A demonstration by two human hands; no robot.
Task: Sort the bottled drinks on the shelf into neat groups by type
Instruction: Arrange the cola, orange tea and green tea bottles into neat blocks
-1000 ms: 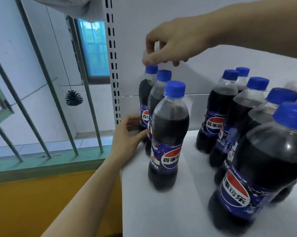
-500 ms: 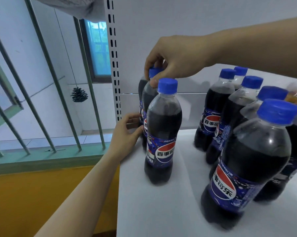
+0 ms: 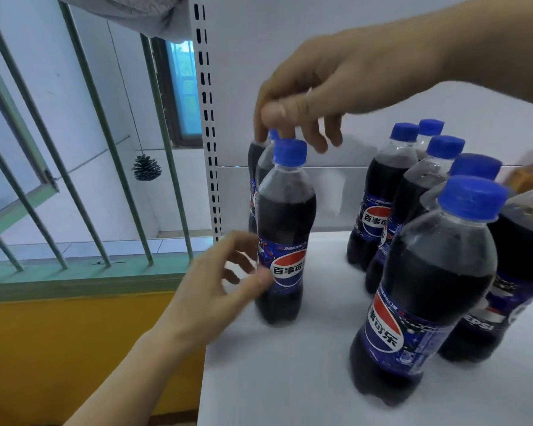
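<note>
Cola bottles with blue caps stand on a white shelf (image 3: 290,379). A row of three runs back along the left edge; the front bottle (image 3: 285,222) hides most of the two behind it. My right hand (image 3: 320,87) reaches in from above, its thumb and fingers pinched round the cap of the middle bottle (image 3: 263,167) just behind the front one. My left hand (image 3: 216,290) is at the front bottle's label, fingers spread, thumb touching it. A second group of several cola bottles (image 3: 428,287) stands at the right.
A bottle of orange drink (image 3: 526,176) shows behind the right group. A perforated shelf upright (image 3: 207,118) rises just left of the left row. Beyond it are green window bars (image 3: 105,149) and a hanging pinecone (image 3: 146,167). The shelf's left edge drops off beside my left wrist.
My right hand has come forward from the back bottle's cap to the one behind the front bottle. My left hand has slid forward from the rear bottles to the front bottle's label.
</note>
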